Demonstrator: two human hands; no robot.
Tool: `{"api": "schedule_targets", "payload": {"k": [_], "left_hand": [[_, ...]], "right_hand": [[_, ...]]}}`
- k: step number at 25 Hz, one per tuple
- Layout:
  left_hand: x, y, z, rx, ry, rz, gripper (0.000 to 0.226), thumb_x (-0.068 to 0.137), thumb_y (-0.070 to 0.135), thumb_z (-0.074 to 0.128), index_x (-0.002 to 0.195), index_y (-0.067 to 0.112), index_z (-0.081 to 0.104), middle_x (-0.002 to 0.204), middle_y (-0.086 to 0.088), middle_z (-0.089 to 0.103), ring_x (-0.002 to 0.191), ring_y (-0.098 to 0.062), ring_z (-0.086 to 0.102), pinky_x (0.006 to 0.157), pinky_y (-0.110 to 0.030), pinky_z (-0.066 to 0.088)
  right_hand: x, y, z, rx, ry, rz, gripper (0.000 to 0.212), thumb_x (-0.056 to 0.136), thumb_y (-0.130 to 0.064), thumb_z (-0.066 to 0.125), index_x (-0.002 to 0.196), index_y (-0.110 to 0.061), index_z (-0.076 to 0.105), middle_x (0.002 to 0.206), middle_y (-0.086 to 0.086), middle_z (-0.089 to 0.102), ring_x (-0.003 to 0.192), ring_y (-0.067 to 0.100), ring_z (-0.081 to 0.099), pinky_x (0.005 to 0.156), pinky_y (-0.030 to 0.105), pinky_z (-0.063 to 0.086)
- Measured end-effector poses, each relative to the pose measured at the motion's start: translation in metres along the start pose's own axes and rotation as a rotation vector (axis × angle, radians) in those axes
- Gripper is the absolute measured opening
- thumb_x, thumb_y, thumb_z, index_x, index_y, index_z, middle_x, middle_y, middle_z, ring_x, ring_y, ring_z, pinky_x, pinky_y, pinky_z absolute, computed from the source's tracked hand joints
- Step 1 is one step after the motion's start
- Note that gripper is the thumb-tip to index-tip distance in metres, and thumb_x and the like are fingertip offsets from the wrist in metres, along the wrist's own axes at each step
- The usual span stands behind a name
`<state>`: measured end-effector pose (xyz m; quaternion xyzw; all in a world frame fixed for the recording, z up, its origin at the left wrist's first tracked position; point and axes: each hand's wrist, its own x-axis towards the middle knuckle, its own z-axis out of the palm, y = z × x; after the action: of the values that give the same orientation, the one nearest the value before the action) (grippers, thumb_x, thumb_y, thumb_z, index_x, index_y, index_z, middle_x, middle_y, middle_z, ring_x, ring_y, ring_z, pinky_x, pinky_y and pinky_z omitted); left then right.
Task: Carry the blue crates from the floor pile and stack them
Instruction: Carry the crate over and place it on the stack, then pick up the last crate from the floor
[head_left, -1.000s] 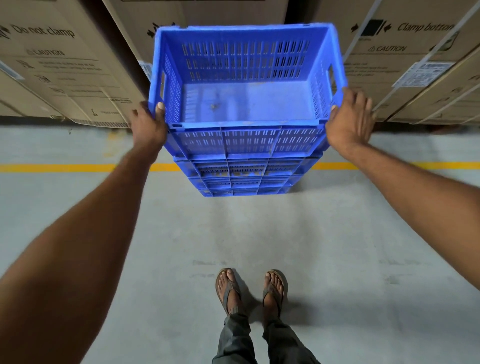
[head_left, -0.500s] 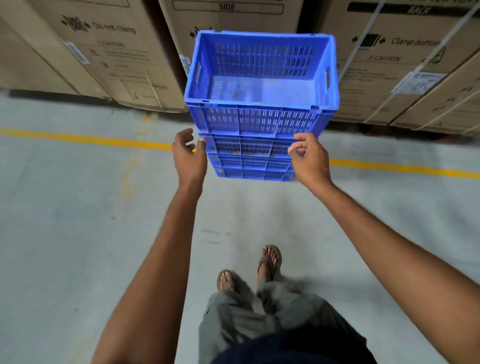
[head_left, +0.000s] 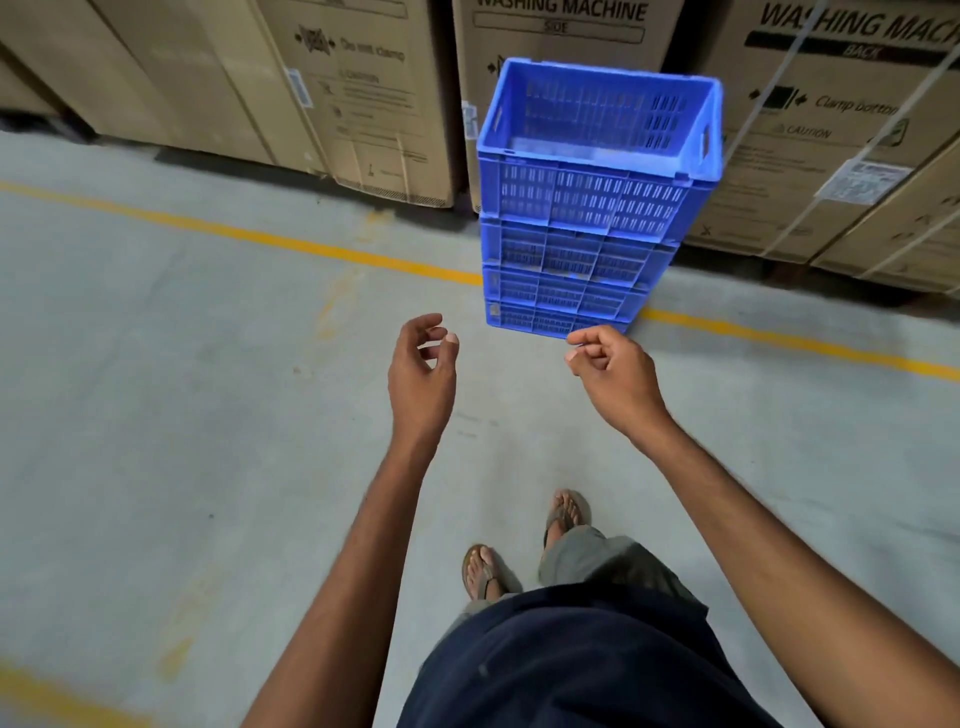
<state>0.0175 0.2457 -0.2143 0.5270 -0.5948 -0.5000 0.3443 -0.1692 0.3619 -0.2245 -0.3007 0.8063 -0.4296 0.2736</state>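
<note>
Both hands have been withdrawn from the stack of blue crates (head_left: 587, 208); left hand (head_left: 422, 371) and right hand (head_left: 613, 376) are held loosely curled and empty just before the stack, which is set on the floor (head_left: 182, 389) against cardboard boxes (head_left: 337, 93).

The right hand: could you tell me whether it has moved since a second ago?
Yes. The right hand has left the top rim of the crate stack and come down in front of its base, empty.

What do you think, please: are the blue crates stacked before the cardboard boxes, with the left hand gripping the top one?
Not quite: the head view shows the left hand empty, away from the stacked blue crates before the cardboard boxes.
</note>
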Motion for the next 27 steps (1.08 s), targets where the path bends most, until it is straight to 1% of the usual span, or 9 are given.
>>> {"api": "schedule_targets", "payload": {"k": [2,5,7,9,11,15,19,22,27], "left_hand": [[-0.04,-0.006,-0.026,0.004,0.031,0.014,0.025,0.097,0.024,0.06,0.122,0.024,0.062,0.105,0.009,0.068,0.085,0.002,0.061,0.074,-0.017,0.048],[-0.098,-0.016,-0.052,0.033,0.069,0.024,0.025,0.097,0.027,0.062,0.122,0.028,0.061,0.108,0.01,0.067,0.093,-0.001,0.064,0.073,-0.019,0.048],[-0.143,-0.024,-0.069,0.043,0.129,0.024,0.025,0.096,0.03,0.063,0.121,0.031,0.06,0.109,0.012,0.067,0.097,-0.003,0.065,0.072,-0.021,0.049],[-0.189,-0.037,-0.086,0.059,0.206,-0.014,0.025,0.096,0.032,0.063,0.121,0.032,0.06,0.11,0.013,0.067,0.098,-0.003,0.065,0.073,-0.023,0.05],[-0.24,-0.05,-0.107,0.06,0.278,-0.051,0.025,0.096,0.032,0.064,0.121,0.032,0.06,0.109,0.014,0.067,0.097,-0.002,0.065,0.072,-0.024,0.051],[-0.335,-0.078,-0.15,0.0,0.405,-0.152,0.023,0.096,0.026,0.066,0.118,0.029,0.063,0.104,0.012,0.068,0.088,0.0,0.064,0.067,-0.012,0.046],[-0.417,-0.103,-0.207,-0.085,0.592,-0.225,0.021,0.096,0.021,0.066,0.116,0.027,0.064,0.102,0.008,0.069,0.078,0.003,0.062,0.065,-0.01,0.045],[-0.474,-0.125,-0.263,-0.117,0.723,-0.241,0.021,0.096,0.021,0.065,0.116,0.026,0.064,0.102,0.008,0.069,0.076,0.004,0.061,0.063,-0.01,0.044],[-0.581,-0.169,-0.372,-0.099,0.882,-0.291,0.02,0.097,0.025,0.065,0.116,0.03,0.064,0.1,0.013,0.069,0.081,0.001,0.063,0.065,-0.012,0.048]], "right_hand": [[-0.04,-0.003,0.007,-0.021,-0.036,-0.033,0.015,0.091,-0.021,0.067,0.105,-0.026,0.07,0.09,-0.008,0.07,0.083,0.007,0.068,0.078,0.022,0.052],[-0.091,-0.007,0.019,-0.066,-0.118,-0.126,0.015,0.091,-0.021,0.068,0.105,-0.026,0.07,0.089,-0.01,0.069,0.082,0.001,0.065,0.076,0.015,0.049],[-0.128,-0.006,0.027,-0.123,-0.198,-0.229,0.016,0.092,-0.022,0.067,0.107,-0.026,0.069,0.089,-0.012,0.069,0.084,0.001,0.064,0.075,0.014,0.047],[-0.163,0.0,0.036,-0.136,-0.279,-0.285,0.017,0.092,-0.022,0.067,0.108,-0.026,0.068,0.09,-0.013,0.069,0.086,0.003,0.063,0.076,0.015,0.047],[-0.203,0.006,0.046,-0.143,-0.374,-0.327,0.017,0.092,-0.023,0.067,0.109,-0.026,0.068,0.089,-0.014,0.069,0.086,0.003,0.063,0.074,0.015,0.047],[-0.281,0.013,0.068,-0.12,-0.513,-0.362,0.016,0.091,-0.022,0.069,0.106,-0.026,0.069,0.086,-0.012,0.07,0.082,0.005,0.065,0.076,0.022,0.051],[-0.371,0.005,0.094,-0.135,-0.697,-0.423,0.013,0.09,-0.022,0.07,0.103,-0.026,0.07,0.084,-0.01,0.07,0.078,0.006,0.065,0.075,0.024,0.053],[-0.442,0.0,0.125,-0.18,-0.844,-0.514,0.013,0.091,-0.027,0.069,0.104,-0.029,0.069,0.085,-0.013,0.07,0.08,0.006,0.065,0.072,0.021,0.052],[-0.569,-0.012,0.204,-0.178,-1.008,-0.533,0.011,0.092,-0.027,0.069,0.102,-0.031,0.069,0.085,-0.013,0.069,0.079,0.005,0.064,0.066,0.013,0.045]]}}
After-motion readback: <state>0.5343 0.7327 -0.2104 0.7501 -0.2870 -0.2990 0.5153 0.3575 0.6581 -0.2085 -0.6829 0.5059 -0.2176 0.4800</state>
